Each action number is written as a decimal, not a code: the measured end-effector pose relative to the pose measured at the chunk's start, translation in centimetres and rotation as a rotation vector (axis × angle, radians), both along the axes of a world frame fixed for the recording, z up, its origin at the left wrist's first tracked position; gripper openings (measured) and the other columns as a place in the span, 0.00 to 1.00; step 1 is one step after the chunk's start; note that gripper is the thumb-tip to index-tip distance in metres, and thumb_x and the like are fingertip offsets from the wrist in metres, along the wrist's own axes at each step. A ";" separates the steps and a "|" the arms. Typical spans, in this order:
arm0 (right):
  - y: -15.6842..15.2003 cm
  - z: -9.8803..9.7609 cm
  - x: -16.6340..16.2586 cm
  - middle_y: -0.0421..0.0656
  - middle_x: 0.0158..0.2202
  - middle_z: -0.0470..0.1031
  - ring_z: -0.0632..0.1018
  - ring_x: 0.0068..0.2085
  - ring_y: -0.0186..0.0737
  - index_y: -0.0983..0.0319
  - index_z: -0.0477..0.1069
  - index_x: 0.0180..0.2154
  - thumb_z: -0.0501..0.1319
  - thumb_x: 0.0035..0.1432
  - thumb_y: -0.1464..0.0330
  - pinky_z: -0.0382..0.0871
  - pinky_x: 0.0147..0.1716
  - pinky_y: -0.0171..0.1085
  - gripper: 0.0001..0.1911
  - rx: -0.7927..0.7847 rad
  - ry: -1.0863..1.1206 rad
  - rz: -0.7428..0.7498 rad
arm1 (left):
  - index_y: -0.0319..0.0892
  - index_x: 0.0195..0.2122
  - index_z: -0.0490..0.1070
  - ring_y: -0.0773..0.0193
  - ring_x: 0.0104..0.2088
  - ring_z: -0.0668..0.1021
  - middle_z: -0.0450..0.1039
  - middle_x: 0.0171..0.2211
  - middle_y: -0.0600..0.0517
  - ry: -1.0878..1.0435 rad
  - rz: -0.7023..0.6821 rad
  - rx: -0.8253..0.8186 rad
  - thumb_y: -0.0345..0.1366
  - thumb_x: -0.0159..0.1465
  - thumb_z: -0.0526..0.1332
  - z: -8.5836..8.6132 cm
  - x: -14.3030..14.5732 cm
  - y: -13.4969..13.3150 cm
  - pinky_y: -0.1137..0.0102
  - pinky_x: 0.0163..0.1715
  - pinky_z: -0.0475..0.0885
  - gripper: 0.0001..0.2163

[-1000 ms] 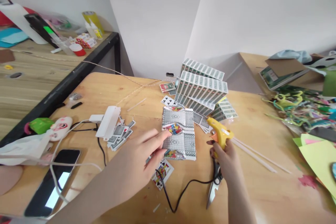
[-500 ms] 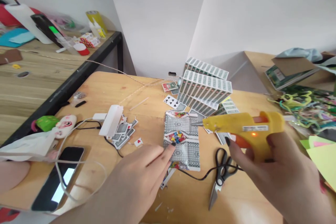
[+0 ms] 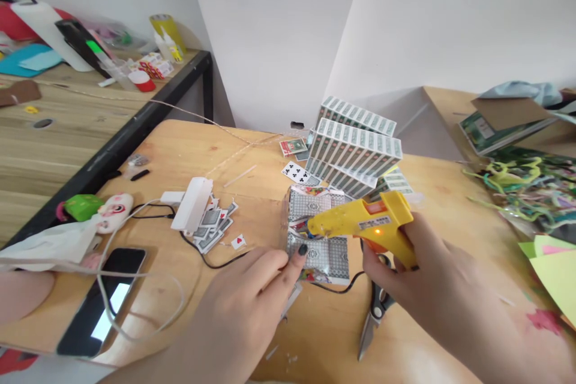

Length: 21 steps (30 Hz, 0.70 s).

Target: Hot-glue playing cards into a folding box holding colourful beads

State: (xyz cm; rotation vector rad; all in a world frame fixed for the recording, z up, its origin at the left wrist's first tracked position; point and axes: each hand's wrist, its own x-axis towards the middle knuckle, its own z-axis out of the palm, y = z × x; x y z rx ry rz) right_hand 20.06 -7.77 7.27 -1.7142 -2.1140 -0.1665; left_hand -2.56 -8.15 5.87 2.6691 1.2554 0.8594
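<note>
A panel of joined playing cards point(image 3: 337, 246) with grey patterned backs and some coloured court-card strips lies at the middle of the table. My left hand point(image 3: 256, 300) grips its left side, the dark-nailed thumb pressed on top and the other fingers at the edge, partly hidden. In my right hand point(image 3: 405, 270) is a yellow hot glue gun point(image 3: 351, 219) with its orange light on. The gun's nozzle points down at the upper left part of the panel and hides some of it. Just below the gun lie black-handled scissors point(image 3: 372, 318), partly covered by my right hand.
Stacked card boxes point(image 3: 355, 150) stand at the back. Small cards point(image 3: 213, 228) lie beside a white power strip point(image 3: 192, 207). A phone point(image 3: 101, 303) rests at the left under a white cable. Coloured cords point(image 3: 517, 183) and an open cardboard box point(image 3: 517, 114) are at the right.
The glue gun in my right hand has moved left and tilted, its nozzle now over the panel's left part. My left hand stays on the panel, which has shifted slightly in view.
</note>
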 end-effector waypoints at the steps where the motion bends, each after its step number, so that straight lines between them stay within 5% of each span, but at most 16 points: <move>1: 0.0 -0.1 0.0 0.35 0.16 0.66 0.65 0.12 0.32 0.59 0.59 0.35 0.55 0.57 0.62 0.53 0.12 0.31 0.08 -0.004 -0.001 -0.006 | 0.37 0.38 0.74 0.66 0.26 0.77 0.74 0.27 0.51 -0.012 0.008 0.013 0.28 0.69 0.47 -0.1 0.0 0.0 0.71 0.25 0.74 0.14; 11: -0.1 -0.1 0.2 0.31 0.15 0.55 0.61 0.12 0.28 0.57 0.51 0.27 0.51 0.62 0.63 0.50 0.12 0.29 0.13 0.105 -0.124 0.077 | 0.38 0.33 0.73 0.70 0.25 0.75 0.72 0.26 0.52 -0.065 0.021 -0.093 0.30 0.71 0.44 0.3 0.4 -0.1 0.75 0.23 0.73 0.18; 21: 0.1 0.8 0.7 0.30 0.16 0.51 0.57 0.13 0.27 0.57 0.50 0.26 0.53 0.59 0.65 0.47 0.14 0.30 0.13 0.065 -0.151 0.070 | 0.38 0.41 0.72 0.68 0.31 0.76 0.73 0.30 0.51 -0.063 -0.007 -0.110 0.27 0.69 0.46 -0.6 0.1 -0.4 0.73 0.31 0.75 0.14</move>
